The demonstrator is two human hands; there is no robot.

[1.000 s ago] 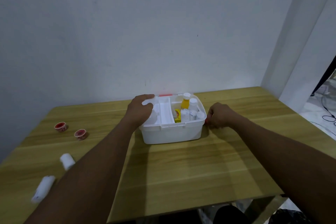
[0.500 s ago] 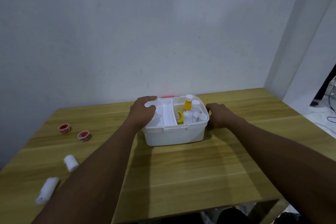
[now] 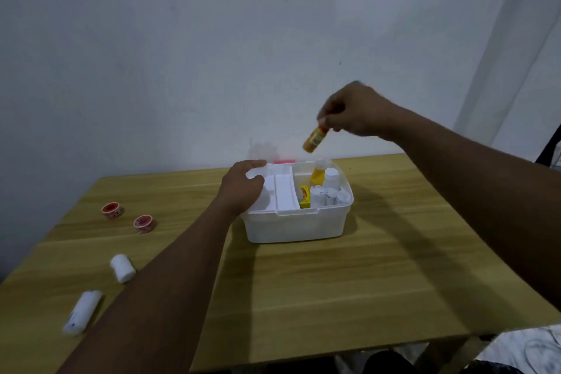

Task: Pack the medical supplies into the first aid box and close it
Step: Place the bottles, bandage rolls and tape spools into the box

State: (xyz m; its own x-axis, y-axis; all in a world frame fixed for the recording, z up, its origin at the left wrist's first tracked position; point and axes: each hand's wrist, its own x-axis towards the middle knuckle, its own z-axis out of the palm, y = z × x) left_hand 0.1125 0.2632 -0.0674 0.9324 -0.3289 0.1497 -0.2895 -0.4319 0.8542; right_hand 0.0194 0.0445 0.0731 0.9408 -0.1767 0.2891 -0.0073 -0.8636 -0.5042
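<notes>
The white first aid box (image 3: 294, 226) stands open in the middle of the wooden table (image 3: 334, 282). Inside it are a yellow bottle (image 3: 317, 174), a small yellow carton (image 3: 304, 197) and several white rolls (image 3: 328, 195). My left hand (image 3: 243, 188) rests on the box's left rim. My right hand (image 3: 355, 111) is raised above the box, pinching a small orange bottle (image 3: 315, 139) by its top, tilted. On the table's left lie two red tape rolls (image 3: 112, 210) (image 3: 144, 223), a white bandage roll (image 3: 122, 268) and a white tube (image 3: 82, 311).
A pale wall (image 3: 212, 55) rises right behind the table's far edge. The table's near edge (image 3: 349, 346) runs across the bottom, its corner at lower right. Cables and floor clutter show past the right edge.
My right hand has left the table beside the box's right side and risen above the box, now carrying the small orange bottle. My left hand has stayed on the rim.
</notes>
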